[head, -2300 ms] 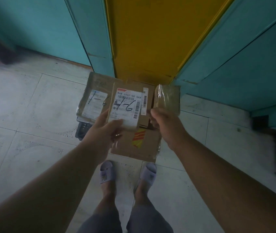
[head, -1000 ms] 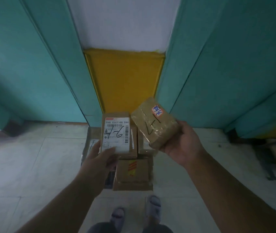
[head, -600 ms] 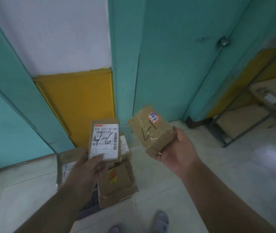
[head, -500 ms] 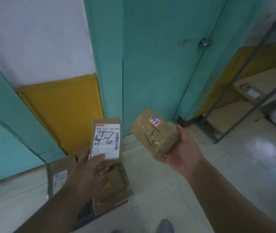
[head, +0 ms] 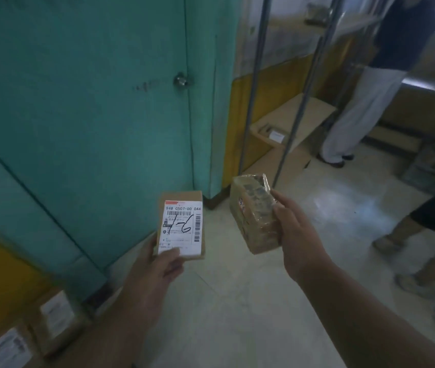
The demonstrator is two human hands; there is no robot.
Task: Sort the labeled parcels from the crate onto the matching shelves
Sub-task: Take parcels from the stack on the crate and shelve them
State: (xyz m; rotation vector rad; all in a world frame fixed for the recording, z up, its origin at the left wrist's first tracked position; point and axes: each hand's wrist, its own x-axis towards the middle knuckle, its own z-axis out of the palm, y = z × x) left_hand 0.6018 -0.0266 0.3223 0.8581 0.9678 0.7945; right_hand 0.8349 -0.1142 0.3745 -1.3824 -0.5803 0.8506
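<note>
My left hand (head: 155,269) holds a flat cardboard parcel (head: 181,225) upright; its white label faces me with "1-6" handwritten on it. My right hand (head: 294,235) grips a taped brown parcel (head: 254,212) by its right side, turned so its marked face points left and down. Both parcels hang at chest height above the floor. A metal shelf rack (head: 294,120) with cardboard-lined levels stands beyond them at centre right. More labeled parcels (head: 51,318) lie at the bottom left.
A teal door (head: 91,102) with a round knob (head: 181,80) fills the left. One person in pale trousers (head: 362,107) stands by the rack. Another person's legs and shoes (head: 423,261) are at the right edge. Pale tiled floor (head: 237,301) lies ahead.
My view has swung right, away from the parcels on the floor, toward the rack and two people. My right hand has rotated its parcel, so the handwritten mark no longer faces me.
</note>
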